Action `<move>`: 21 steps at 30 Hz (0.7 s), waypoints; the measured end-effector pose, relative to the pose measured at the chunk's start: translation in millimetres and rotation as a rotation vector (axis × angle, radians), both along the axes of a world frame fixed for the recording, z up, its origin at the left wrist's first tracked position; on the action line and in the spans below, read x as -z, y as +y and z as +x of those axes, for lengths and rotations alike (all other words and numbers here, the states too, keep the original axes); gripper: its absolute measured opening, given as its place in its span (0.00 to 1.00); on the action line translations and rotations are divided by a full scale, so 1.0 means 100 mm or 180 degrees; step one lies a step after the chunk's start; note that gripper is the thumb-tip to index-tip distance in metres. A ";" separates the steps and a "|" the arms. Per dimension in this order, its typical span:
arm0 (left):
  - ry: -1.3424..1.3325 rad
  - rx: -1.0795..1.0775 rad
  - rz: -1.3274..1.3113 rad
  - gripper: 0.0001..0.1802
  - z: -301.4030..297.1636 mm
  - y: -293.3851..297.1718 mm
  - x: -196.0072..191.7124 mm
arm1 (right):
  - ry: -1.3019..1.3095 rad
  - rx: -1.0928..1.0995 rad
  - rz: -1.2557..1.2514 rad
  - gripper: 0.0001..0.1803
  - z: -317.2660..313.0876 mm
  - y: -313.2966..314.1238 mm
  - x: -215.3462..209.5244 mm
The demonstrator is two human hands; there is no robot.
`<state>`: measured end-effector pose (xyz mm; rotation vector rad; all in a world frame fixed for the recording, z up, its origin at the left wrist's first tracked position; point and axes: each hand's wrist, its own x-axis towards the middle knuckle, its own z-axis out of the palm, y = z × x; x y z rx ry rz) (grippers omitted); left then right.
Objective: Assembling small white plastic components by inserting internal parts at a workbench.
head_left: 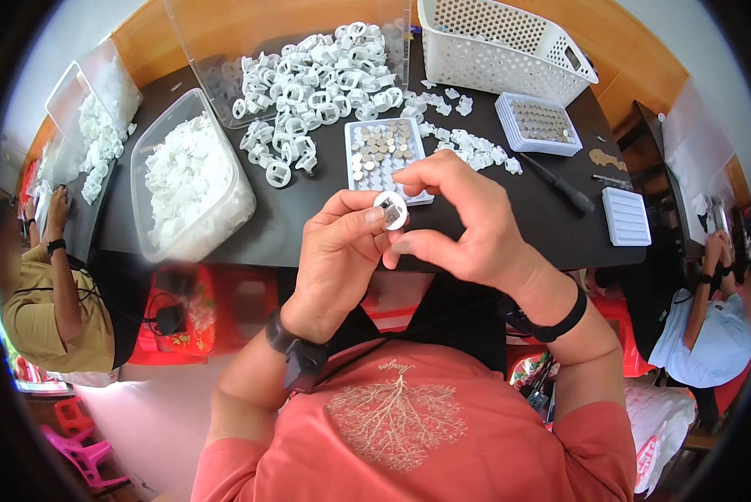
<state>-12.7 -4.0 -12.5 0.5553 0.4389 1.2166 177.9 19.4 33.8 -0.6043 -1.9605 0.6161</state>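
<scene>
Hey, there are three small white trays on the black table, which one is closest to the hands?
The middle tray, partly filled with small metal discs, directly behind the right hand. The full tray sits by the white basket; the empty one lies far right.

We see a dark counter (309, 209) carrying a clear tub (187, 180) of white parts, loose white rings (309, 92), two trays of metal discs (384, 151), a white basket (501, 46) and a knife (559, 186).

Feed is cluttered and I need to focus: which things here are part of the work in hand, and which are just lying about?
In use:
left hand
right hand
white ring part, held by both hands
tray of metal discs
pile of white rings

Lying about:
white basket
black-handled tool
empty white tray
</scene>
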 end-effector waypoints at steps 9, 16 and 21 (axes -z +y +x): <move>0.0232 -0.0279 -0.0026 0.05 0.05 0.00 0.00 | -0.0718 0.1085 0.1387 0.24 -0.08 -0.08 0.16; 0.0203 0.0121 0.0269 0.10 -0.06 -0.03 0.05 | 0.0054 -0.0175 -0.0650 0.20 0.02 -0.07 0.08; 0.0029 0.0327 0.0289 0.18 -0.10 -0.04 0.00 | 0.0072 -0.0544 -0.0697 0.17 -0.05 0.01 0.03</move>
